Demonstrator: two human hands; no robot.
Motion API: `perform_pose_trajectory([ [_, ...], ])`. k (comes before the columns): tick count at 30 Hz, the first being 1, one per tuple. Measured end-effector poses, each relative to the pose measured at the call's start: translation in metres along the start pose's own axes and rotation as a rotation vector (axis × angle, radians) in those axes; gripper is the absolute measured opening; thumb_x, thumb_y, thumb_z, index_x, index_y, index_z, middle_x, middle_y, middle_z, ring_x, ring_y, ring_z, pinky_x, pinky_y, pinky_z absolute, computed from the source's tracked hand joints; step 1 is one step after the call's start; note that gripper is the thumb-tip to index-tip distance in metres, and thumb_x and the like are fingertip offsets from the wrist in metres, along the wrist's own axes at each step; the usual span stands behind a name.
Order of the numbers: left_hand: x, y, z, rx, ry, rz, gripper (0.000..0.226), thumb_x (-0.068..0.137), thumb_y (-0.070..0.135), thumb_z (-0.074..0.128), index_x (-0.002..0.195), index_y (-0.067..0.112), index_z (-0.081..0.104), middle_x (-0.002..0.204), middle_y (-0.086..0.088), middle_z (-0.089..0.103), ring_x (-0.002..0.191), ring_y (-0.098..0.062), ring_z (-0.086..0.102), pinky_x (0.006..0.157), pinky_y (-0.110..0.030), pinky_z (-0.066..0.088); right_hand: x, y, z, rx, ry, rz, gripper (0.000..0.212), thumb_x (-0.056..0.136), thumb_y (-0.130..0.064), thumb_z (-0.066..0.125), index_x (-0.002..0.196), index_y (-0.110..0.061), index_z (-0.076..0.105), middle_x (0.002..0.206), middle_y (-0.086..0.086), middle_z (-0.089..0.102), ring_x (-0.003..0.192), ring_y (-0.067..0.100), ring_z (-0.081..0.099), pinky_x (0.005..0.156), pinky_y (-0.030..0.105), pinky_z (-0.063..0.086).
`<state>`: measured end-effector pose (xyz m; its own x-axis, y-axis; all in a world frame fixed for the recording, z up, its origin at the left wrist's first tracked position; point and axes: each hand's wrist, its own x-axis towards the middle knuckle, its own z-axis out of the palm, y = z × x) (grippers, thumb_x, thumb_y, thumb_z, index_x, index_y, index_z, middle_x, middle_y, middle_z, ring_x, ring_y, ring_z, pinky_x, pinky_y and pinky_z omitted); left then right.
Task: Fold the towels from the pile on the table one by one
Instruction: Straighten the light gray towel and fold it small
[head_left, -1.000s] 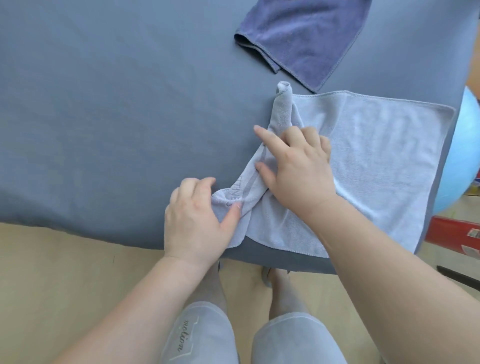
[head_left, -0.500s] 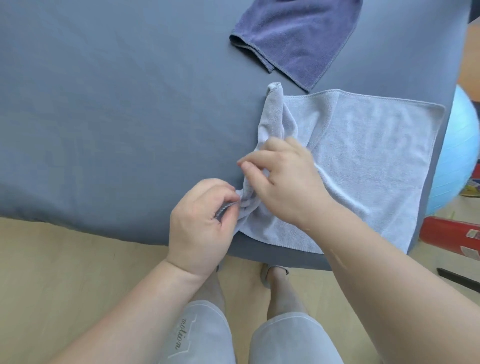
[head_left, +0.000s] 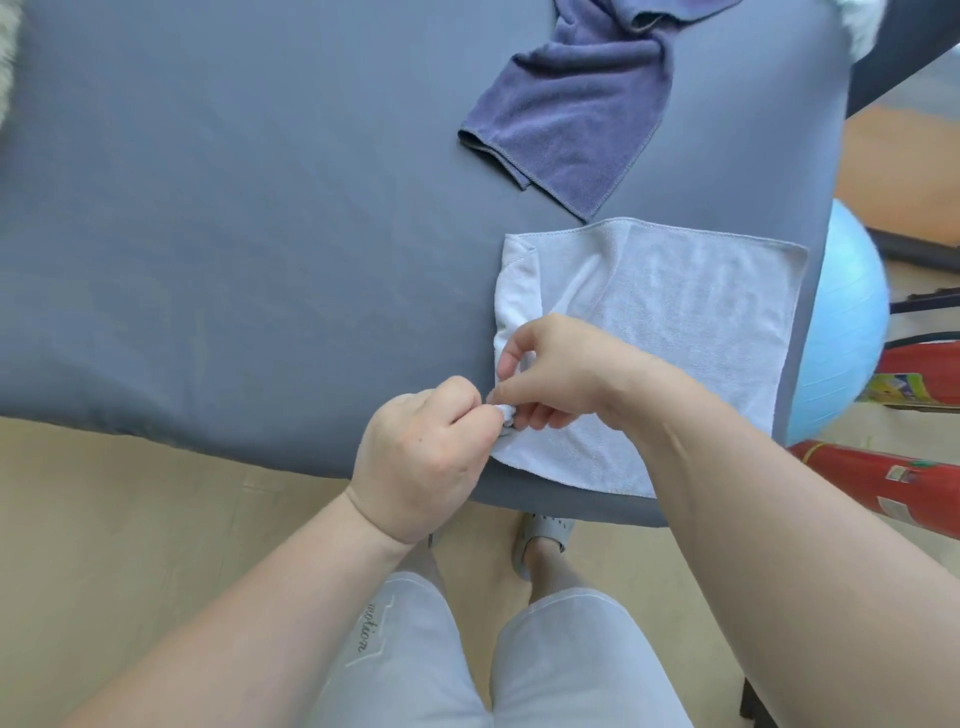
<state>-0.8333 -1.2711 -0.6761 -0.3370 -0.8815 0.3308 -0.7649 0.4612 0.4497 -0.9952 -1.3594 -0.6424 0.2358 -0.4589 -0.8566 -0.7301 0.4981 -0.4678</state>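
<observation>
My left hand (head_left: 421, 457) is curled nearly closed at 6 o'clock, thumb and forefinger pinching the near left corner of the pale lilac-grey microfibre towel (head_left: 691, 322), right at the front edge of the flat grey-covered table (head_left: 234, 234). Just beside it, touching the same bunched corner, my right hand (head_left: 561, 374) is half closed, fingertips nipping the cloth a little farther in.

By my reckoning the job is barely begun on this 1 towel: it lies mostly spread, its left edge rumpled and rolled over on itself, so I judge I am freeing and squaring that corner before any real fold. No finished, folded towel shows anywhere.

The pale towel runs from my fingers out toward 1 and 2 o'clock, its near edge overhanging the table's rim. At 12 o'clock, well beyond both hands, the dark violet-blue terry towel (head_left: 571, 109) lies crumpled, awaiting its turn.
</observation>
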Motion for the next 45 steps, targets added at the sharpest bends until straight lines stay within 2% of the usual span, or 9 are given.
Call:
perform_pose_trajectory([
  [8, -0.006, 0.005, 0.019, -0.157, 0.003, -0.333, 0.008, 0.087, 0.013, 0.070, 0.080, 0.010, 0.069, 0.074, 0.000, 0.062, 0.068, -0.019, 0.059, 0.054, -0.032, 0.049, 0.013, 0.031, 0.012, 0.275, 0.340, -0.287, 0.019, 0.081, -0.011, 0.065, 0.091, -0.027, 0.066, 0.062, 0.000, 0.065, 0.059, 0.026, 0.061, 0.067, 0.046, 0.057],
  [13, -0.027, -0.010, 0.040, -0.087, -0.177, -0.383, 0.021, 0.088, 0.033, 0.060, 0.079, 0.020, 0.073, 0.065, 0.002, 0.055, 0.058, -0.023, 0.058, 0.048, -0.037, 0.049, 0.035, 0.051, 0.018, -0.411, 0.414, -0.162, 0.015, 0.091, -0.034, 0.059, 0.101, -0.031, 0.071, 0.080, -0.006, 0.062, 0.086, 0.020, 0.061, 0.063, 0.031, 0.040],
  [16, -0.038, -0.014, 0.043, -0.087, -0.234, -0.302, 0.024, 0.088, 0.031, 0.055, 0.076, 0.018, 0.073, 0.065, 0.000, 0.053, 0.055, -0.025, 0.057, 0.046, -0.035, 0.049, 0.051, 0.036, 0.010, -0.534, 0.742, -0.456, 0.021, 0.095, -0.027, 0.058, 0.114, -0.022, 0.069, 0.104, -0.001, 0.064, 0.096, 0.026, 0.056, 0.074, 0.036, 0.047],
  [19, -0.045, -0.015, 0.045, -0.121, -0.273, -0.280, 0.025, 0.089, 0.031, 0.055, 0.079, 0.019, 0.074, 0.067, 0.000, 0.055, 0.056, -0.025, 0.058, 0.047, -0.035, 0.050, 0.083, 0.015, -0.002, -0.833, 0.672, -0.511, 0.031, 0.093, -0.013, 0.056, 0.123, -0.018, 0.059, 0.139, 0.002, 0.051, 0.104, 0.031, 0.051, 0.074, 0.041, 0.047],
  [23, -0.051, -0.016, 0.044, -0.156, -0.264, -0.327, 0.021, 0.088, 0.029, 0.057, 0.082, 0.020, 0.075, 0.067, 0.001, 0.054, 0.056, -0.024, 0.057, 0.048, -0.036, 0.051, 0.098, -0.005, -0.007, -1.012, 0.553, -0.395, 0.015, 0.091, -0.010, 0.059, 0.096, -0.016, 0.047, 0.099, 0.001, 0.043, 0.099, 0.029, 0.051, 0.061, 0.035, 0.030],
  [29, -0.059, -0.026, 0.037, -0.169, -0.232, -0.409, 0.012, 0.082, 0.018, 0.061, 0.081, 0.018, 0.073, 0.068, 0.003, 0.055, 0.059, -0.023, 0.057, 0.049, -0.036, 0.050, 0.095, -0.012, -0.020, -0.997, 0.480, -0.238, 0.032, 0.083, 0.004, 0.054, 0.066, -0.016, 0.036, 0.089, 0.005, 0.035, 0.073, 0.025, 0.040, 0.060, 0.033, 0.031],
  [34, -0.061, -0.036, 0.035, -0.188, -0.281, -0.421, 0.015, 0.083, 0.029, 0.058, 0.081, 0.022, 0.071, 0.068, 0.008, 0.054, 0.064, -0.013, 0.054, 0.051, -0.032, 0.050, 0.105, 0.007, -0.028, -0.978, 0.441, -0.293, 0.016, 0.081, 0.000, 0.058, 0.086, -0.013, 0.066, 0.102, 0.007, 0.042, 0.086, 0.029, 0.053, 0.064, 0.032, 0.037],
  [40, -0.057, -0.041, 0.028, -0.228, -0.219, -0.502, 0.018, 0.088, 0.030, 0.054, 0.089, 0.020, 0.069, 0.074, 0.010, 0.057, 0.068, -0.015, 0.055, 0.058, -0.032, 0.049, 0.084, 0.020, -0.036, -0.314, 0.574, -0.711, 0.012, 0.085, -0.016, 0.070, 0.084, -0.017, 0.059, 0.103, -0.001, 0.064, 0.081, 0.015, 0.057, 0.076, 0.023, 0.046],
  [45, -0.060, -0.043, 0.021, -0.209, -0.140, -0.538, 0.014, 0.090, 0.029, 0.056, 0.090, 0.019, 0.066, 0.077, 0.006, 0.063, 0.069, -0.017, 0.059, 0.060, -0.035, 0.051, 0.068, 0.031, -0.037, -0.101, 0.614, -0.565, 0.016, 0.088, -0.021, 0.074, 0.087, -0.017, 0.059, 0.083, -0.010, 0.064, 0.075, -0.001, 0.055, 0.068, 0.013, 0.038],
])
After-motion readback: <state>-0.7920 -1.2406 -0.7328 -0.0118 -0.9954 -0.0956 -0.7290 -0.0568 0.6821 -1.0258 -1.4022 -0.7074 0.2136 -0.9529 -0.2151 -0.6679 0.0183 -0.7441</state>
